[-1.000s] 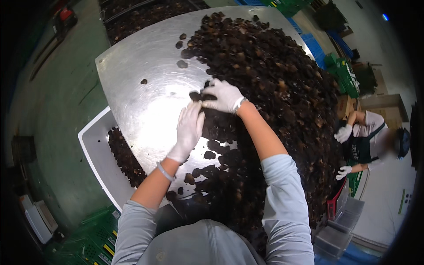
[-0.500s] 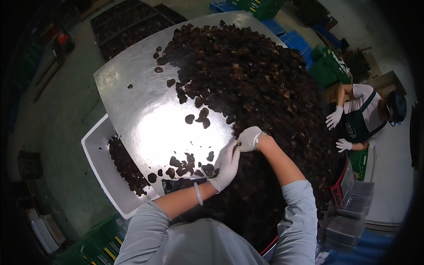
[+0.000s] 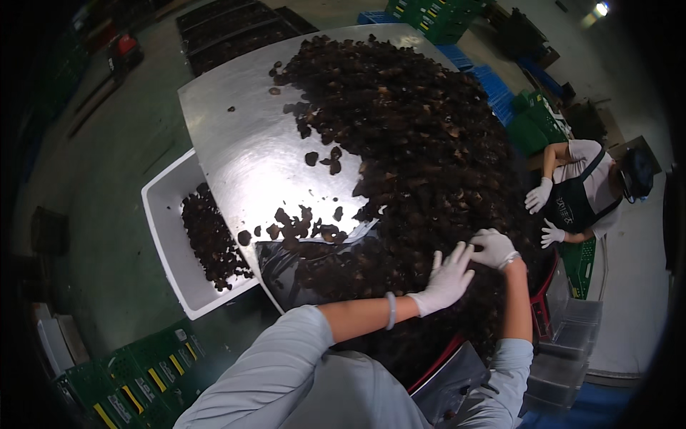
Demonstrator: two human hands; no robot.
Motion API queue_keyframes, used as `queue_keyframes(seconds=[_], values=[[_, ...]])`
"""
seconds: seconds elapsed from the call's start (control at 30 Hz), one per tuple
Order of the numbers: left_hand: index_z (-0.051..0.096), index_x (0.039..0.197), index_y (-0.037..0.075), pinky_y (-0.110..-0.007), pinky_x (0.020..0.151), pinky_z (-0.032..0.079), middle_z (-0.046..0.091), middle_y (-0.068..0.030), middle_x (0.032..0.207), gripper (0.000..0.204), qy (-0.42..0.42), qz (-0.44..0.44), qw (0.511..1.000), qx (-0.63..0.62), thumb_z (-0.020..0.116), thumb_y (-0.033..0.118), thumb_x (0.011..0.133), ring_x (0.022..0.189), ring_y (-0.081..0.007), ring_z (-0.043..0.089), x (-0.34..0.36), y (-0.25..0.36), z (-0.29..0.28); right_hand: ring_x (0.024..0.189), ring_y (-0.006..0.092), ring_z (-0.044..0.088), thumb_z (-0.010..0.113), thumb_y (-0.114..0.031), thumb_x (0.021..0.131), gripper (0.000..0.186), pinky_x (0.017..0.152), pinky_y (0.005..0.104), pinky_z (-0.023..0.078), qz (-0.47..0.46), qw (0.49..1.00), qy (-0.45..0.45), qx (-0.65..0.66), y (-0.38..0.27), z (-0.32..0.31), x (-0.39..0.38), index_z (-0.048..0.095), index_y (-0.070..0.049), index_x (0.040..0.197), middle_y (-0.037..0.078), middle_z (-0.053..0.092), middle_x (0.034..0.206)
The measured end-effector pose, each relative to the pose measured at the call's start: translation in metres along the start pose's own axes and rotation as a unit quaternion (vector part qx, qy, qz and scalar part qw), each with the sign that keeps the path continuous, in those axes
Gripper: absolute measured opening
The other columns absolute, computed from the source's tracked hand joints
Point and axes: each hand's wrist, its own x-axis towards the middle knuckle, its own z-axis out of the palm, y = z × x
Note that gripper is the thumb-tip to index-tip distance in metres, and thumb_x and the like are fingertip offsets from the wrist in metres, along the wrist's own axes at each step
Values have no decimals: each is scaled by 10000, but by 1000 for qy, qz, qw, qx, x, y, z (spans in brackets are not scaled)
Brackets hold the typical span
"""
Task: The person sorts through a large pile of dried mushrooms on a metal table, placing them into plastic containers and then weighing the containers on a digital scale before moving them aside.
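A large heap of dark, flat mushroom-like pieces (image 3: pixel 400 121) covers much of the steel table (image 3: pixel 229 132). My white-gloved left hand (image 3: pixel 444 281) lies on the lower right of this heap, fingers stretched out. Just above it, my gloved right hand (image 3: pixel 491 249) rests with fingers curled into the pieces; what, if anything, is under them is hidden. Loose pieces (image 3: pixel 291 223) lie on bare steel left of the heap, and a dark plastic sheet (image 3: pixel 282 272) shows at the table's lower left.
A white bin (image 3: pixel 164 229) holding more pieces stands left of the table. A co-worker (image 3: pixel 579 193) with gloved hands stands at the right edge. Green crates (image 3: pixel 136 372), blue pallets (image 3: pixel 491 93), a red-rimmed crate (image 3: pixel 542 314) and a red pallet jack (image 3: pixel 127 45) surround it.
Both my hands have moved right from the bare steel into the heap. The dark sheet at the lower left is now more exposed. The co-worker's upper arm has shifted left.
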Motion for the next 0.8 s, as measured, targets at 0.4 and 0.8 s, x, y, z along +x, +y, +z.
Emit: queue_keyframes(seconds=[0.4,0.8], values=[[648,972,51,-382,874,460,621,-113,1063,213,-15,253,965,-68,580,221,864,1027,-270,572,-104,-66,-143,1048,295,582,653,-278,791,292,891,355,471,-24,978,183,98,-166,-57,48,682,-110,1028,131,606,1165],[618,949,14,-362,815,486,594,-106,995,182,-31,151,984,90,609,33,769,946,-272,575,-173,-192,-266,1131,278,480,614,-245,735,155,961,558,322,-40,995,87,27,-328,73,151,673,-151,843,93,596,1066]])
